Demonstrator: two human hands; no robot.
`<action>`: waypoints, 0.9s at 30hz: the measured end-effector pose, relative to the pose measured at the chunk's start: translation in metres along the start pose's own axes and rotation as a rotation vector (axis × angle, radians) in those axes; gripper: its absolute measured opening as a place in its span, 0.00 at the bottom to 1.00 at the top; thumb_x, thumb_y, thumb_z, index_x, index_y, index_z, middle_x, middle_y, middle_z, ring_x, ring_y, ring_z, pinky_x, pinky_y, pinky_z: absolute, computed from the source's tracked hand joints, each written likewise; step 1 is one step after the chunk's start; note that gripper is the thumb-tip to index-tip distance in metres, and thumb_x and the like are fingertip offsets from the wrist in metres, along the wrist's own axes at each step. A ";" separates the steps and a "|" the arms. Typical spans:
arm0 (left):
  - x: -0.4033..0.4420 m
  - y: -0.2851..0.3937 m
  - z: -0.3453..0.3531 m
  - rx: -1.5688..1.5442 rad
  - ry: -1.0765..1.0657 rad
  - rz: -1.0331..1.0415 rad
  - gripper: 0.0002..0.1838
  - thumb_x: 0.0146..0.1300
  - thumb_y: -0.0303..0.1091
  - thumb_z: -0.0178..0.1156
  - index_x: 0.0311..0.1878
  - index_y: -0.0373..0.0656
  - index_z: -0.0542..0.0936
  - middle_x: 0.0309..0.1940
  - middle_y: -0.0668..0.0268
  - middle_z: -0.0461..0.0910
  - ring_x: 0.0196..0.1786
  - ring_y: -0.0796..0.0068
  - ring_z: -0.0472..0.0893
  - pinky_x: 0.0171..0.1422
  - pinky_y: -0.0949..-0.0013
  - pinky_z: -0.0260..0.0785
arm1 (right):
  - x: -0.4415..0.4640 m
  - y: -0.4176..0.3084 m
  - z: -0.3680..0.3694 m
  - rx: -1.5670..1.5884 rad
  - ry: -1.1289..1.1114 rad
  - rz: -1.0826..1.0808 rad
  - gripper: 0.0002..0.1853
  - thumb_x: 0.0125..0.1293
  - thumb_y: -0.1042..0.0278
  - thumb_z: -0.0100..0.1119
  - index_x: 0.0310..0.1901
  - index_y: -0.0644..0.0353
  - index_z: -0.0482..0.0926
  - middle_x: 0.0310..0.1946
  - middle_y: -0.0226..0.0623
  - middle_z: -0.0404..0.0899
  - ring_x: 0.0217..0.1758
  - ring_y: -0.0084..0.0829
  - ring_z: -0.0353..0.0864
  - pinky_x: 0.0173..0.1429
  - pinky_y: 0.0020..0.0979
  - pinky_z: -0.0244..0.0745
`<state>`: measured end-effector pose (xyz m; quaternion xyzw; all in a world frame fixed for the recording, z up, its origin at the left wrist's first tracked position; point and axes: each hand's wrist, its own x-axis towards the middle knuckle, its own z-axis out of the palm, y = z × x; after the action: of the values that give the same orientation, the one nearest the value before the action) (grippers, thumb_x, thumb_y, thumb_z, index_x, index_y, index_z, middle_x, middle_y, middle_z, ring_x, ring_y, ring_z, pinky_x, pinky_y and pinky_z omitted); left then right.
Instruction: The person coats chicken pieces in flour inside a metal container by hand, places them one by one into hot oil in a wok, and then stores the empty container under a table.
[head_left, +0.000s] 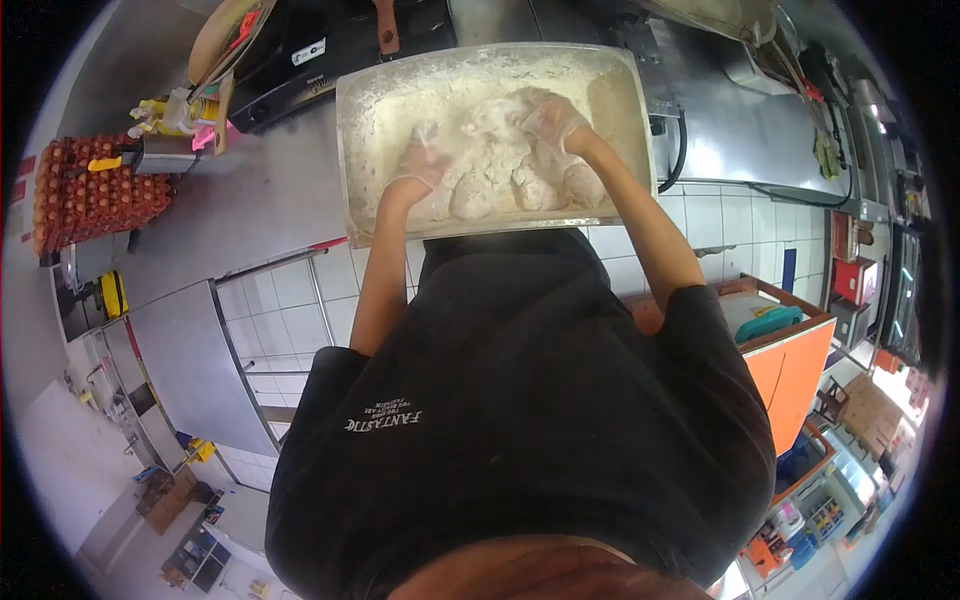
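Note:
A large rectangular metal tray (345, 150) in front of me holds loose white flour (385, 115). Several flour-coated pieces that look like chicken lie along its near side, among them one piece (473, 197) and another piece (535, 187). My left hand (424, 160), in a clear plastic glove, is at the left of the flour with its fingers stretched out and nothing visible in them. My right hand (553, 117), gloved too, curls over a floured chicken piece (492, 119) toward the back of the tray. Its fingertips are partly lost in flour.
Behind the tray stands a black appliance (340, 70) with a brown handle (387, 25) on top. Stacked egg trays (100, 195) are at the far left. A steel counter (740, 135) runs to the right. An orange cabinet (790, 380) stands at my right side.

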<state>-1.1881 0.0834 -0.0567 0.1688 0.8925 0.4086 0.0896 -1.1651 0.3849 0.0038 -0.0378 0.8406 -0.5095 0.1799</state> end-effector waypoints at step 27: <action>-0.030 0.007 -0.088 0.368 -0.226 -0.104 0.19 0.59 0.38 0.63 0.54 0.48 0.82 0.52 0.54 0.84 0.55 0.53 0.82 0.62 0.59 0.72 | -0.035 0.003 -0.019 -0.846 0.531 -0.312 0.28 0.68 0.57 0.57 0.66 0.59 0.71 0.58 0.52 0.77 0.59 0.49 0.80 0.60 0.43 0.78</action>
<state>-1.1849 0.0145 0.0068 0.1808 0.9438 0.2120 0.1775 -1.1388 0.4105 0.0182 -0.1014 0.9739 -0.1382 -0.1487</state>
